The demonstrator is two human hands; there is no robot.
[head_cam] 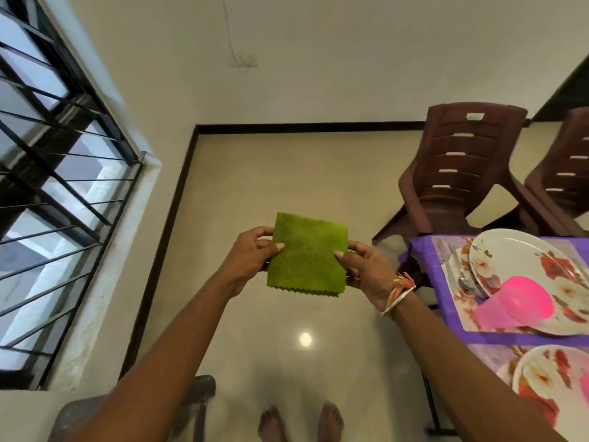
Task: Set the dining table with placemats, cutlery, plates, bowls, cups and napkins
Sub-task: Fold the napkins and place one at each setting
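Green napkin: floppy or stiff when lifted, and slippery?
Probably soft yet holding shape: the folded green napkin is flat between the left hand and right hand. Likely light, since thumb pinches carry it. Fuzzy nap suggests little slip.

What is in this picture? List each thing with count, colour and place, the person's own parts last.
napkin: one, green, held over the floor
plates: two, white with red flowers, on the table at right
cup: one clear, pink, at the far plate's near edge
cutlery: count unclear, silver, left of the far plate
placemats: two, floral, under the plates
tablecloth: one, purple, over the table
chairs: two, brown, beyond the table
window: one, black bars, left wall
left hand: pinches the napkin's left edge
right hand: pinches its right edge
feet: two, bare, bottom
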